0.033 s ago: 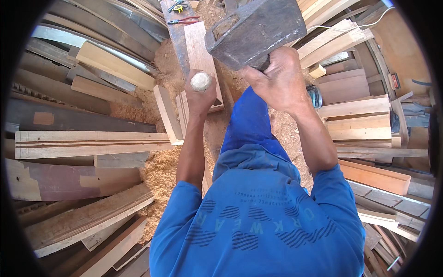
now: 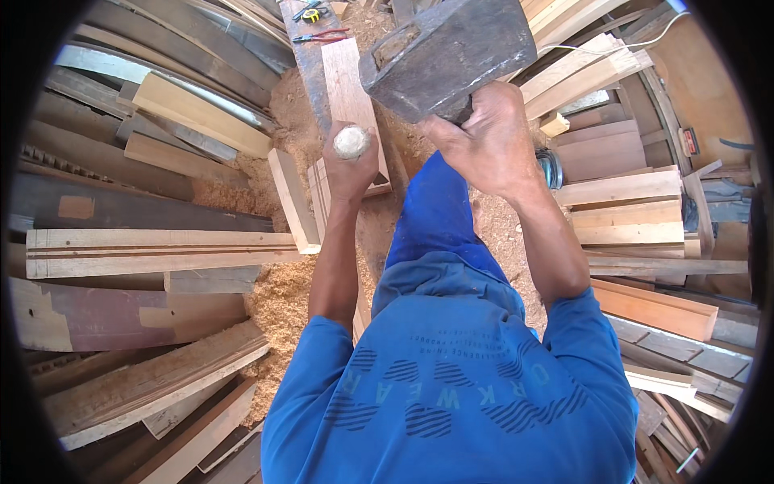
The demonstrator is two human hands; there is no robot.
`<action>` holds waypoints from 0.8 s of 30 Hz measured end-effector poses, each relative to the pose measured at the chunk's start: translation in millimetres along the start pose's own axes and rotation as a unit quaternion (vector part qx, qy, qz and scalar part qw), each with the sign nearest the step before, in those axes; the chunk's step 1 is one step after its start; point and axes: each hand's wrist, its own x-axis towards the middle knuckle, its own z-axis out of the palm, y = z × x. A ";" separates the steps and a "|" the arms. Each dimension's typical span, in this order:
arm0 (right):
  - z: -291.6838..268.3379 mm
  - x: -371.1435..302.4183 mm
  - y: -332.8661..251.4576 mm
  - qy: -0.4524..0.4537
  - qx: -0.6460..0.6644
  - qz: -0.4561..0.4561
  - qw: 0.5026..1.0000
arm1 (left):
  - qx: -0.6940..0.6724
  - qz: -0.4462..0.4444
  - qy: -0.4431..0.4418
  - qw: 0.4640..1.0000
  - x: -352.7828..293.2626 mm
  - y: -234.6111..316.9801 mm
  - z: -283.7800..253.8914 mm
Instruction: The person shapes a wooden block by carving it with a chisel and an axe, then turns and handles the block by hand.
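Observation:
My right hand [image 2: 492,145] is closed round the handle of a big dark wooden mallet [image 2: 451,60], whose block head is raised at the top of the view. My left hand [image 2: 352,165] grips an upright chisel [image 2: 351,142]; only its pale, round, battered handle end shows, and the blade is hidden below the fist. Under that hand lies a light wooden board [image 2: 345,77], running lengthwise on the narrow bench. The mallet head is to the right of the chisel and apart from it.
Red-handled pliers [image 2: 322,35] and a yellow tape measure [image 2: 313,14] lie on the bench's far end. Timber pieces, among them a grooved beam [image 2: 153,252], are stacked on the left, with more planks [image 2: 621,194] on the right. Sawdust [image 2: 294,323] covers the floor.

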 end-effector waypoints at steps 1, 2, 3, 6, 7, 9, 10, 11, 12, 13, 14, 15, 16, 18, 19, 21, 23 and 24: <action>-0.8 -0.1 -0.4 0.000 0.001 0.000 1.000 | 0.001 0.000 0.000 1.000 0.0 -2.1 0.0; -1.7 -0.7 0.0 -0.003 -0.002 0.004 1.000 | -0.004 -0.009 -0.009 1.000 0.1 -3.3 0.1; -2.8 -1.2 0.2 -0.005 -0.004 0.008 1.000 | -0.008 -0.018 -0.019 1.000 0.2 -4.4 0.5; -7.2 -0.9 -2.2 -0.017 -0.022 0.011 1.000 | -0.004 -0.008 -0.019 1.000 1.4 -8.7 4.1; -6.9 -0.9 -1.8 -0.016 -0.021 0.011 1.000 | -0.003 -0.008 -0.020 1.000 1.6 -12.5 4.3; -6.3 -1.6 -0.2 -0.001 0.003 -0.010 1.000 | 0.012 0.004 -0.025 1.000 1.8 -16.8 4.7; -6.8 -2.0 0.1 0.000 0.004 -0.009 1.000 | 0.012 0.004 -0.025 1.000 0.5 -18.8 4.8; -8.1 -2.1 0.6 -0.002 -0.002 -0.006 1.000 | 0.030 0.005 -0.027 0.999 0.6 -14.4 5.8; -9.0 -2.2 1.2 -0.003 -0.008 -0.003 1.000 | 0.048 0.007 -0.029 0.998 0.2 -11.4 6.8; -9.3 -2.1 1.7 -0.003 -0.008 -0.002 1.000 | 0.047 0.006 -0.030 0.998 -1.0 -10.8 7.9; -8.9 -2.1 1.6 0.001 0.001 -0.001 1.000 | 0.024 -0.002 -0.028 0.999 -2.4 -10.0 7.9; -8.8 -2.0 1.5 0.006 0.010 0.001 1.000 | 0.000 -0.011 -0.027 1.000 -3.1 -9.4 7.8; -9.2 -1.8 1.7 0.005 0.011 0.001 1.000 | 0.001 -0.011 -0.027 1.000 -2.7 -9.2 7.4; -10.2 -0.5 2.1 0.000 0.024 -0.010 1.000 | 0.000 -0.042 -0.043 0.998 0.6 -8.2 7.2; -10.4 -0.4 1.9 0.000 0.024 -0.010 1.000 | 0.000 -0.042 -0.043 0.998 1.8 -7.5 8.1; -10.4 -0.4 1.1 -0.011 -0.004 0.000 1.000 | -0.019 -0.033 -0.027 0.999 4.3 -4.2 10.9; -10.5 -0.4 0.4 -0.010 0.005 0.003 1.000 | 0.007 -0.014 -0.014 1.000 8.0 0.5 15.6; -10.5 -0.5 0.2 -0.009 0.014 0.005 1.000 | 0.020 -0.004 -0.008 1.000 8.3 4.1 19.4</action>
